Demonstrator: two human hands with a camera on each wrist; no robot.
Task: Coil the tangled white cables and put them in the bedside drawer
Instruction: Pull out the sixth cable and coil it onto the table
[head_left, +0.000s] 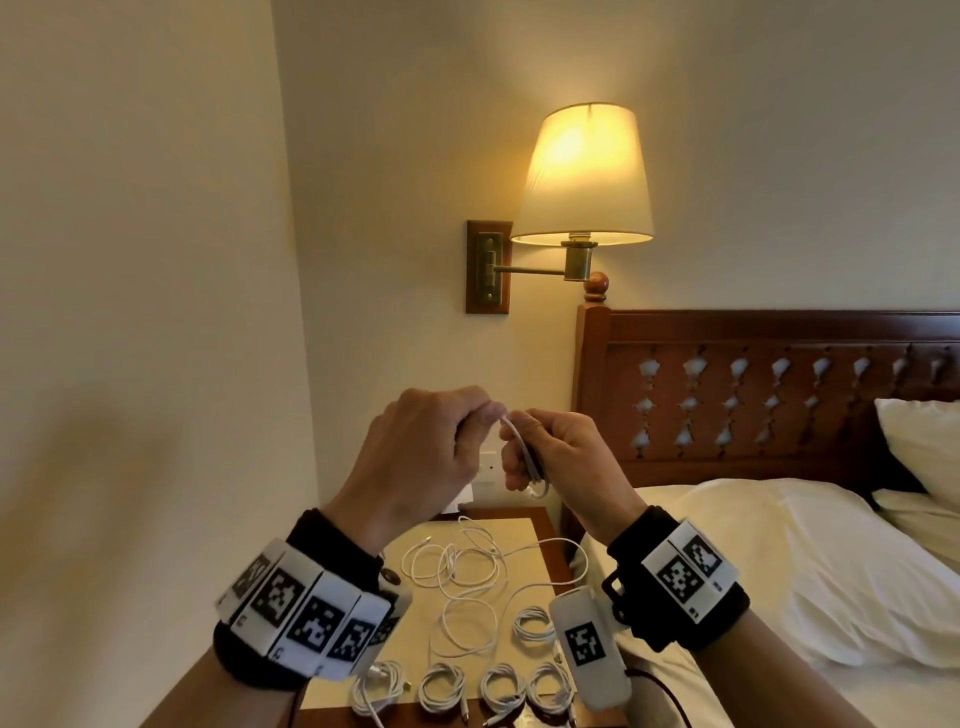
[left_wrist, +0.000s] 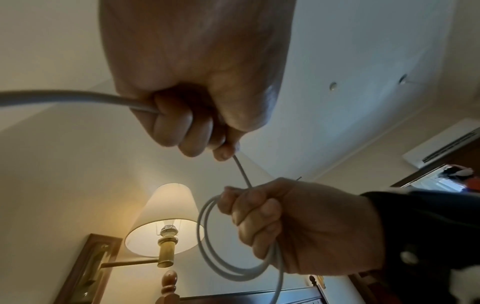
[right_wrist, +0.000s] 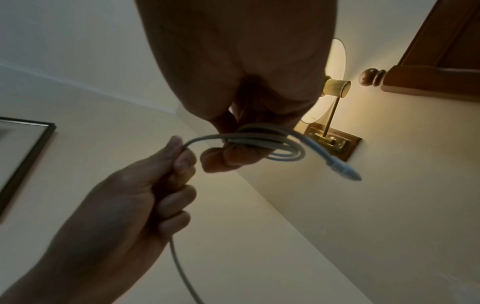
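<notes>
Both hands are raised close together above the bedside table (head_left: 524, 525). The right hand (head_left: 558, 457) has its fingers curled round a small coil of white cable (left_wrist: 223, 242), its plug end (right_wrist: 342, 168) sticking out free. The left hand (head_left: 415, 457) pinches the same cable just beside the coil, the loose length running out of its fist. On the table lie tangled white cables (head_left: 467, 571) at the far side and five finished coils (head_left: 441, 686) near the front edge. A lit wall lamp (head_left: 584, 176) hangs beyond, the bed (head_left: 779, 545) to the right.
</notes>
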